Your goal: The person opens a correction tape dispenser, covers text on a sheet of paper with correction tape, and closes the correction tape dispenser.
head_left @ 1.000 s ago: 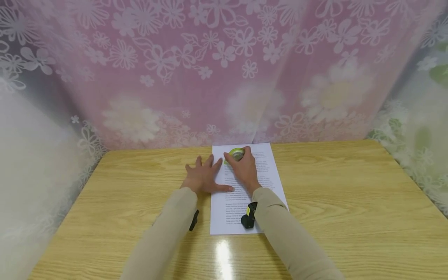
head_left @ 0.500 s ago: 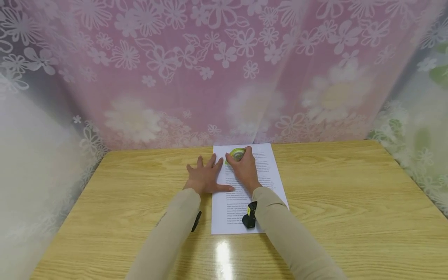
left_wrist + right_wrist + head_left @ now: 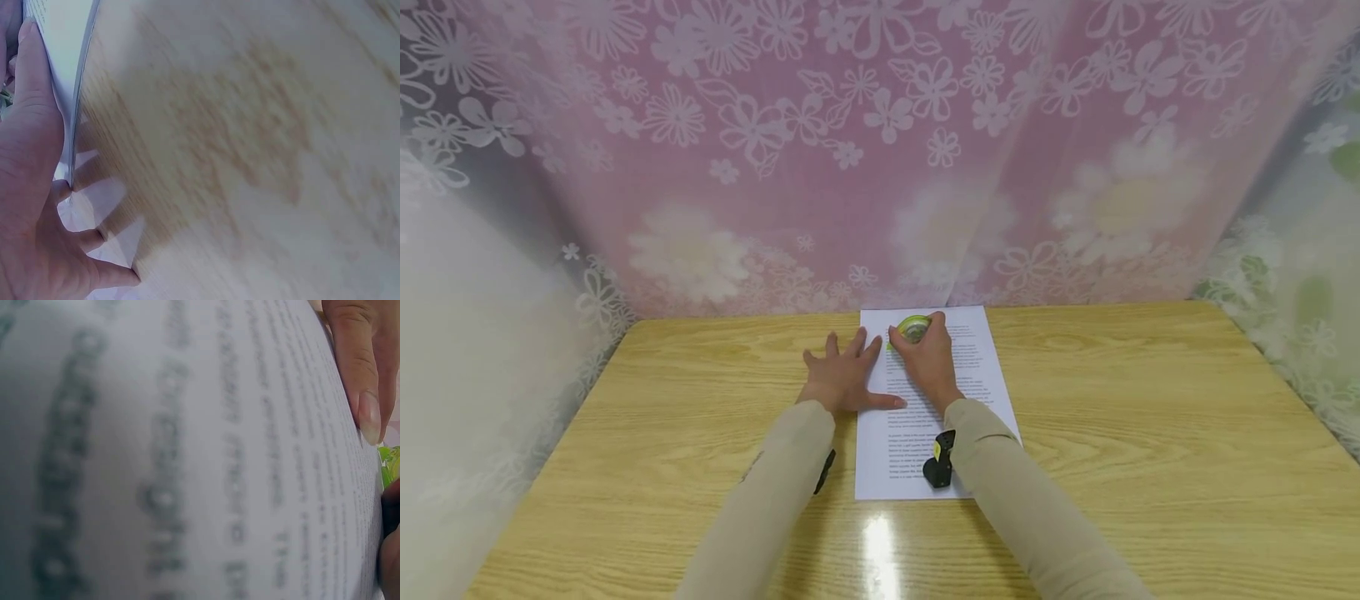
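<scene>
A small, round, bright green thing with a see-through middle [image 3: 914,332] is near the top of a white sheet of paper with lines of black print [image 3: 871,454]. It is close to the start of the lines, on the left. It looks like a small tape tool, but I can't be sure. The right hand [image 3: 931,364] pinches it between thumb and fingers. The left hand [image 3: 842,382] grasps nothing. It lies spread out, part on the paper and part on the yellow-brown wooden worktop [image 3: 1120,400], with its thumb over the print.

To do this well, I think the right hand should hold the green thing firmly but not squeeze hard. It should keep the low end on the page and go slow and straight along a line. The left hand should press down so the paper can't slip.

Each wrist has a small black camera [image 3: 938,463], and tan sleeves [image 3: 1030,508] cover the arms. Behind is a pink cloth with white flowers [image 3: 820,192].

Compared with a second ago, the paper, hands and green thing all sit a tiny bit more to the right. The flowers shift too, so maybe the head just turns. On the page, the green thing is in almost the same spot.
</scene>
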Demonstrator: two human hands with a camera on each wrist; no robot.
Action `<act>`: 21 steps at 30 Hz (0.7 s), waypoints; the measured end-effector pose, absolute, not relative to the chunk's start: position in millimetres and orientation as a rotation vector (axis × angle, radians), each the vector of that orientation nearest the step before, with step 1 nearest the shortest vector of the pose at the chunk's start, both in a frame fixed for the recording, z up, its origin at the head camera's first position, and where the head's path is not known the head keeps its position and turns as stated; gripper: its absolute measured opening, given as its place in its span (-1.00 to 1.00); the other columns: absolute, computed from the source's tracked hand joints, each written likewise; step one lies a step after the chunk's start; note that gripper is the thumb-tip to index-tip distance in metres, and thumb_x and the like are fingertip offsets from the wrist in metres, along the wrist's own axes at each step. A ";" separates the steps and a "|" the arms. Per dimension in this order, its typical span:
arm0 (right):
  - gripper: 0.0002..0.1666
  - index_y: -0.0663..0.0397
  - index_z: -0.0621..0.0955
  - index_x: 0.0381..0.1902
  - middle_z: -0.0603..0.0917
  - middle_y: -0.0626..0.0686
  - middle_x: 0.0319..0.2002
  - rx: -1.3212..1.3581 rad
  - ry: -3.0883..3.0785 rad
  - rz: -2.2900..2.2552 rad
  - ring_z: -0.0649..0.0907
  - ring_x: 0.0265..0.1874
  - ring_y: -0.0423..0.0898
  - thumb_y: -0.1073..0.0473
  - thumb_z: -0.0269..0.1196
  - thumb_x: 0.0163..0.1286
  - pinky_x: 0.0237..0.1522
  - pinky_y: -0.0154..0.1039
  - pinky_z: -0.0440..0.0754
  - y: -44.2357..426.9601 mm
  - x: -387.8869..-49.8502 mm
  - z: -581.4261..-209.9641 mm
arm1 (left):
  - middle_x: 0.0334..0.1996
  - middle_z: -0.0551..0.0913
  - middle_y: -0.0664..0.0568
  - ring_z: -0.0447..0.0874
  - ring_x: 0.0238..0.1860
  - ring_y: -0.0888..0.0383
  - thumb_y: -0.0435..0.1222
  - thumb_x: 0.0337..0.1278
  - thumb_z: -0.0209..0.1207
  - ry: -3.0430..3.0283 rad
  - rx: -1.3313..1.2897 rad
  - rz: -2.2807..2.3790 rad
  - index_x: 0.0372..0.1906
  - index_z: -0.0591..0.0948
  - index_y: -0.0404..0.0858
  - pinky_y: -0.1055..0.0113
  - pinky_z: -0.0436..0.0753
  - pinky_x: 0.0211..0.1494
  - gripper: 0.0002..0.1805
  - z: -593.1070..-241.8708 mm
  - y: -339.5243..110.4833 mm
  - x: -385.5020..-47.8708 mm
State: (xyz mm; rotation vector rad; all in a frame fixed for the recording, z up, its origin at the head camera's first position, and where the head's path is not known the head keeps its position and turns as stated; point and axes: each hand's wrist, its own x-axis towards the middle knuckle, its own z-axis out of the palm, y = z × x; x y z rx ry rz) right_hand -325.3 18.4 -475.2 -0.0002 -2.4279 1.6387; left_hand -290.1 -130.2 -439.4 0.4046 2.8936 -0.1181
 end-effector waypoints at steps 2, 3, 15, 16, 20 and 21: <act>-0.39 0.24 0.29 -0.04 0.53 0.19 -0.18 0.006 -2.432 1.637 0.60 -0.23 0.03 0.00 0.35 0.24 -0.16 -0.13 0.56 18.4 -325.3 -475.3 | 0.51 -0.10 0.04 -0.09 0.41 -0.34 0.62 -0.30 -0.11 2.895 0.396 -0.122 0.53 -0.03 0.10 -0.45 0.16 0.13 0.22 -439.7 -129.7 -290.1; -0.39 0.24 0.29 -0.04 0.53 0.19 -0.17 0.004 -2.433 1.640 0.60 -0.22 0.03 0.00 0.35 0.24 -0.16 -0.13 0.56 18.3 -325.1 -475.0 | 0.51 -0.10 0.05 -0.09 0.41 -0.34 0.62 -0.30 -0.11 2.895 0.392 -0.125 0.53 -0.04 0.10 -0.45 0.16 0.13 0.23 -439.9 -129.6 -290.1; -0.38 0.24 0.29 -0.04 0.54 0.19 -0.18 -0.016 -2.436 1.625 0.60 -0.22 0.03 0.00 0.36 0.22 -0.15 -0.14 0.56 18.6 -325.6 -474.9 | 0.52 -0.13 0.05 -0.12 0.42 -0.34 0.63 -0.32 -0.12 2.879 0.376 -0.133 0.53 -0.07 0.11 -0.45 0.15 0.13 0.24 -440.6 -128.9 -292.2; -0.38 0.24 0.29 -0.04 0.54 0.19 -0.19 -0.020 -2.437 1.624 0.60 -0.23 0.02 0.00 0.36 0.22 -0.16 -0.14 0.56 18.6 -325.6 -475.3 | 0.52 -0.13 0.05 -0.12 0.42 -0.34 0.63 -0.31 -0.12 2.878 0.375 -0.130 0.53 -0.06 0.11 -0.45 0.14 0.14 0.24 -440.5 -128.8 -292.3; -0.38 0.23 0.29 -0.04 0.53 0.18 -0.19 -0.025 -2.435 1.629 0.59 -0.23 0.02 -0.01 0.36 0.23 -0.16 -0.14 0.56 19.6 -325.4 -475.6 | 0.52 -0.13 0.05 -0.12 0.42 -0.33 0.62 -0.32 -0.11 2.875 0.371 -0.124 0.53 -0.06 0.11 -0.45 0.14 0.14 0.23 -440.5 -128.1 -291.9; -0.38 0.23 0.29 -0.03 0.53 0.18 -0.19 -0.022 -2.437 1.634 0.59 -0.23 0.01 -0.01 0.35 0.24 -0.16 -0.14 0.56 19.9 -325.5 -475.2 | 0.52 -0.13 0.05 -0.12 0.42 -0.34 0.62 -0.32 -0.10 2.877 0.373 -0.121 0.53 -0.06 0.11 -0.45 0.14 0.14 0.24 -440.6 -127.8 -292.0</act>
